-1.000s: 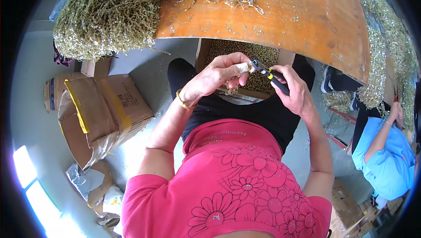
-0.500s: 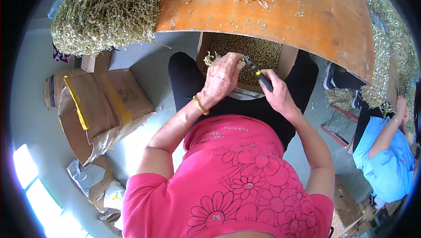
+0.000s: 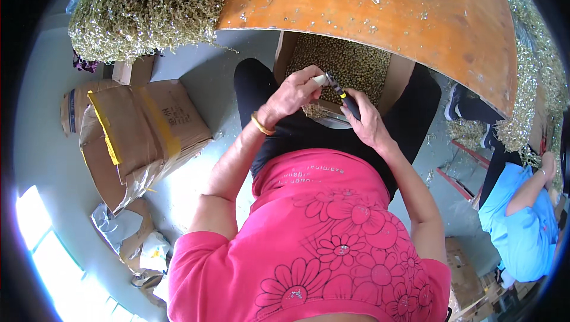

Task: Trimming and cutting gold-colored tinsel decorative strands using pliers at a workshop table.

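Observation:
My left hand (image 3: 294,94) is closed around a small pale bunch of plant stems (image 3: 320,78), held over my lap. My right hand (image 3: 363,121) grips a small cutting tool (image 3: 344,99) with a dark handle and a yellow band, its tip touching the bunch. Both hands meet just above an open cardboard box (image 3: 347,64) filled with small greenish-yellow flower buds, which stands between my knees under the table edge.
An orange wooden table (image 3: 404,19) curves across the top, with heaps of dried green herb (image 3: 148,10) on its left and right rims. Flattened cardboard boxes (image 3: 136,132) lie on the grey floor at left. A person in a blue shirt (image 3: 522,227) sits at right.
My hands have moved lower and closer to the box, the tool now meeting the bunch. The view has tilted slightly.

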The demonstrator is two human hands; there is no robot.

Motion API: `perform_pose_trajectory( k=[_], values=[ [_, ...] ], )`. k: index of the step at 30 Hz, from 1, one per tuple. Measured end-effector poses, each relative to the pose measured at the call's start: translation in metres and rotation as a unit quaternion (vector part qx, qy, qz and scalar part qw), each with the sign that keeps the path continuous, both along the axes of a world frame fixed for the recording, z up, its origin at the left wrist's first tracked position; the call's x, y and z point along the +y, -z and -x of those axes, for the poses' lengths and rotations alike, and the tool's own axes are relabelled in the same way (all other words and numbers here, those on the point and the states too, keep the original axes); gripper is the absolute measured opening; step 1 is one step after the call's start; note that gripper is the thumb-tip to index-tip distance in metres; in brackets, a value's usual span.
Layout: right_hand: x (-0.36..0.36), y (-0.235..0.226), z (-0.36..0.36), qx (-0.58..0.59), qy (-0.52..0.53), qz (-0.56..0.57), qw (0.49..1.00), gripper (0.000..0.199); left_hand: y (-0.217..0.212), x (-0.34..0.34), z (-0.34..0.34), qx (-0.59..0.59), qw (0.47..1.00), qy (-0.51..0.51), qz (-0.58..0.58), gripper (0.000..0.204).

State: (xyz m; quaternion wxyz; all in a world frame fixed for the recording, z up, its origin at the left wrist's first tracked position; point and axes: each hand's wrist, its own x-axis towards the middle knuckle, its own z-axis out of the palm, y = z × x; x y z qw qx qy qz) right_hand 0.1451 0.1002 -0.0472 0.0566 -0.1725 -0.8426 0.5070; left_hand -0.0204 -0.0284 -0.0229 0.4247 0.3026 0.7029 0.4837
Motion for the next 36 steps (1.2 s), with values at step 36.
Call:
perform_pose_trajectory(
  k=[36],
  values=[
    [-0.024, 0.04, 0.004, 0.005, 0.074, 0.265, 0.961, 0.037, 0.025, 0.014, -0.007, 0.157, 0.987, -0.039, 0.0, 0.016]
  ],
)
